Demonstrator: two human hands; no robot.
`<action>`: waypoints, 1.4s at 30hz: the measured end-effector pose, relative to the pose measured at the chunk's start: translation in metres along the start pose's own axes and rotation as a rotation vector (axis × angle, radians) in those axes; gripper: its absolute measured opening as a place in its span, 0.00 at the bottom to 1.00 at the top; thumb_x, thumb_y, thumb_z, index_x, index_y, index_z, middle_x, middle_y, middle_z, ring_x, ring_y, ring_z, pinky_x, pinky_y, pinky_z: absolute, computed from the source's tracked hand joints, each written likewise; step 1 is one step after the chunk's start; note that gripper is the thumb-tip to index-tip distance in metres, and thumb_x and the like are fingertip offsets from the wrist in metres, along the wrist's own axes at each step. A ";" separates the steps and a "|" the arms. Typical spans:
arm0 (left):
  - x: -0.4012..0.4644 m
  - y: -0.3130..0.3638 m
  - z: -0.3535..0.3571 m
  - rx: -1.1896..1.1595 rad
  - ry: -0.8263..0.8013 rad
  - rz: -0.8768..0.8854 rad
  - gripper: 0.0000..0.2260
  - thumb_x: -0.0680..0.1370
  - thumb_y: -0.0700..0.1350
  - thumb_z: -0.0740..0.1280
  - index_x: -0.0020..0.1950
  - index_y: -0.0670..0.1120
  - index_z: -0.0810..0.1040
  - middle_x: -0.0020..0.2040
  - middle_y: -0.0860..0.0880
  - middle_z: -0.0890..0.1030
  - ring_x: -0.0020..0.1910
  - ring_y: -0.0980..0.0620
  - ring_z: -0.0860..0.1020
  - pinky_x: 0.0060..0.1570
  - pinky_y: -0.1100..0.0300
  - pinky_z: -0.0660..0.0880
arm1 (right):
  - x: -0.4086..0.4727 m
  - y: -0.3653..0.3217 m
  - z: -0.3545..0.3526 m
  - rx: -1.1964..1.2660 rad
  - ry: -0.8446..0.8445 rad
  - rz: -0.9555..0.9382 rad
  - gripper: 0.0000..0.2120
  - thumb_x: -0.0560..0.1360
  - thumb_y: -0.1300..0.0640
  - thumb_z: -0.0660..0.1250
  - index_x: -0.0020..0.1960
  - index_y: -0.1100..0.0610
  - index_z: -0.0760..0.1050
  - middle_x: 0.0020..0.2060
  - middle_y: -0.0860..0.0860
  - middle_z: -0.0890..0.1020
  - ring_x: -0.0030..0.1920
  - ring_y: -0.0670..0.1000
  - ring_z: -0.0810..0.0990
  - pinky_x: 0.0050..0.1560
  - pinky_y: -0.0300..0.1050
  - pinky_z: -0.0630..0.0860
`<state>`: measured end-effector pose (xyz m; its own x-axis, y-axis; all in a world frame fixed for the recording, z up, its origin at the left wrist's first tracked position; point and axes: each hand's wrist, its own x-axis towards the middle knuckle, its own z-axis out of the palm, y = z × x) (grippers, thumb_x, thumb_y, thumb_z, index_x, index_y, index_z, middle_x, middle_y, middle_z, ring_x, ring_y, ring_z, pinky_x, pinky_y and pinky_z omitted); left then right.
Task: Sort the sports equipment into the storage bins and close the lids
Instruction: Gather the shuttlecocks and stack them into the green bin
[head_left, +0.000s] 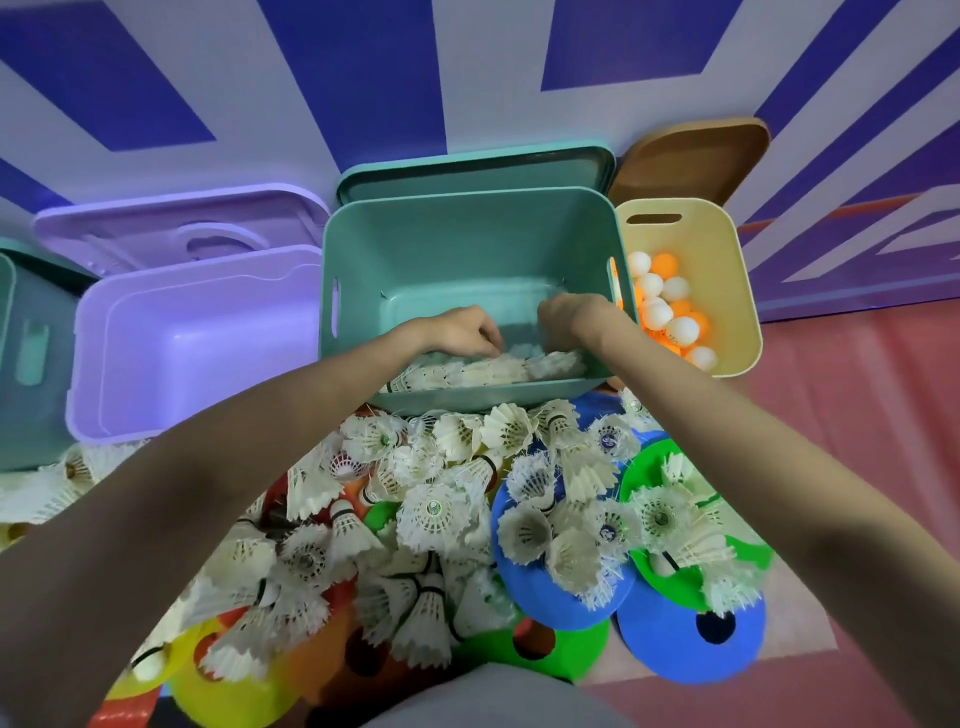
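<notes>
1. A row of shuttlecocks (488, 370) lies on its side along the near wall of the teal bin (467, 249), nested end to end, its long axis running left to right across the bin.
2. The left hand (460, 330) sits at the left part of that row, fingers curled down onto the feathers; the right hand (574, 317) is over the right end, fingers bent downward too. Whether either hand pinches a shuttlecock or only presses on the row, I cannot tell, since the fingertips are hidden.
3. Both hands are inside the bin and just above the row, so neither is clearly nearer; the row lies directly under them, toward the person.
4. The loose pile of shuttlecocks (431, 514) waits on the floor just in front of the teal bin, below both forearms. By my reading, the next reach goes back and down toward the person, and either hand can take it.
5. Flat cones (675, 639) in blue, green and yellow lie under and beside that pile.
6. The purple bin (156, 374) stands open to the left. The yellow bin (737, 291) on the right holds ping-pong balls (670, 312).
7. The lids lean behind the bins, none yet closed.
</notes>
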<state>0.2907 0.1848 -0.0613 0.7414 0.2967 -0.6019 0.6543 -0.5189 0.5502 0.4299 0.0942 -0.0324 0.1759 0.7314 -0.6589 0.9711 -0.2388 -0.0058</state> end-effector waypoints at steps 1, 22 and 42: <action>-0.007 0.001 -0.002 -0.001 0.041 0.005 0.11 0.78 0.41 0.67 0.60 0.43 0.81 0.56 0.48 0.82 0.52 0.53 0.77 0.53 0.64 0.70 | -0.007 -0.001 -0.001 0.036 0.050 0.000 0.13 0.79 0.57 0.60 0.61 0.62 0.73 0.60 0.57 0.78 0.59 0.57 0.77 0.56 0.48 0.75; -0.227 -0.026 0.132 -0.089 0.701 0.028 0.21 0.74 0.36 0.70 0.65 0.46 0.73 0.53 0.54 0.74 0.50 0.57 0.74 0.54 0.62 0.73 | -0.141 -0.125 0.120 0.417 0.497 -0.323 0.15 0.76 0.56 0.67 0.60 0.62 0.75 0.52 0.57 0.76 0.59 0.58 0.73 0.53 0.50 0.74; -0.266 -0.033 0.162 -0.334 0.617 -0.015 0.31 0.74 0.37 0.71 0.74 0.46 0.64 0.60 0.51 0.74 0.58 0.54 0.74 0.62 0.56 0.72 | -0.149 -0.141 0.117 1.009 0.672 -0.297 0.03 0.76 0.60 0.68 0.43 0.57 0.76 0.34 0.50 0.79 0.35 0.48 0.76 0.40 0.44 0.75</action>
<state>0.0478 -0.0068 -0.0124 0.6167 0.7539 -0.2266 0.6024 -0.2666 0.7524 0.2483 -0.0562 -0.0210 0.3070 0.9515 -0.0207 0.4826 -0.1744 -0.8583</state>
